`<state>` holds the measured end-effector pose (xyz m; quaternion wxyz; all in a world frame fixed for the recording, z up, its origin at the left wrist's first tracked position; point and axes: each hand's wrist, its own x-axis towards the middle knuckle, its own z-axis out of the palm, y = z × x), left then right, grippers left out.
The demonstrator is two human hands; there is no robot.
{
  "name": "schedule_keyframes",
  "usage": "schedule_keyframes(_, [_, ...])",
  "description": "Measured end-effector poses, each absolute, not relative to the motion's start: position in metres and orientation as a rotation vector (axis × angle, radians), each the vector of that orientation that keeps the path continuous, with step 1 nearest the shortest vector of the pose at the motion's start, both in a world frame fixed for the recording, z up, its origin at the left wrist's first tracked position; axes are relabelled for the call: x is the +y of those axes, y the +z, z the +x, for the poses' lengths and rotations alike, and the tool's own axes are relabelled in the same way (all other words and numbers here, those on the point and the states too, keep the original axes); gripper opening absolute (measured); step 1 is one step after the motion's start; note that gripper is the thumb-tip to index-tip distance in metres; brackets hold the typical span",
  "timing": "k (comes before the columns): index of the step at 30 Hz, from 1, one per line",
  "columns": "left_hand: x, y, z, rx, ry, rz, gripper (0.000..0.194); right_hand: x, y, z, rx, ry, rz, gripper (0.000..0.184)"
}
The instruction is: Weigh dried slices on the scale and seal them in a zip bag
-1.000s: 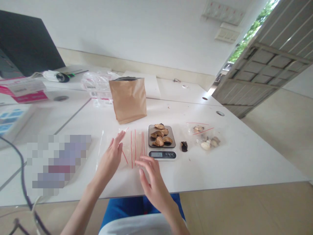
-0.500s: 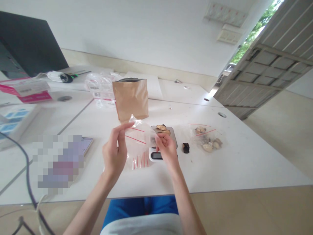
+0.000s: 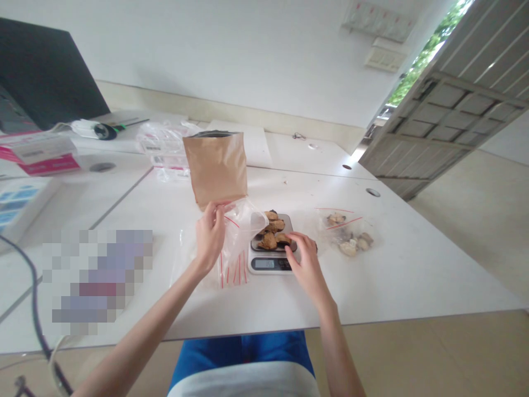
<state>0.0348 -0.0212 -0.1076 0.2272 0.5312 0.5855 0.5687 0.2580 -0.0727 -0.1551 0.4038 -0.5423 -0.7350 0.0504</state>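
Left hand [image 3: 210, 236] holds clear bag [image 3: 243, 223] (mouth open)

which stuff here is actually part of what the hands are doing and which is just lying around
In use:
left hand holding the open clear zip bag
right hand at the dried pieces
kitchen scale
spare zip bags
brown paper pouch
filled bag

Lying about:
pink box
laptop
plastic packets
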Motion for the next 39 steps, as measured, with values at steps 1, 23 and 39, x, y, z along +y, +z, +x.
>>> schedule_keyframes(1, [-0.021,-0.109,0.034,1.641,1.574,1.457,0.029,-0.071,-0.158,0.258,-1.863,0.114,-1.372,0.021])
schedule_keyframes(23, [-0.048,-0.128,0.036,1.751,1.638,1.432,0.032,-0.052,-0.082,0.211,-1.821,0.384,-1.147,0.019])
schedule_keyframes(39, [-0.058,-0.134,0.037,1.816,1.747,1.565,0.033,-0.065,-0.11,0.217,-1.629,0.522,-1.237,0.027])
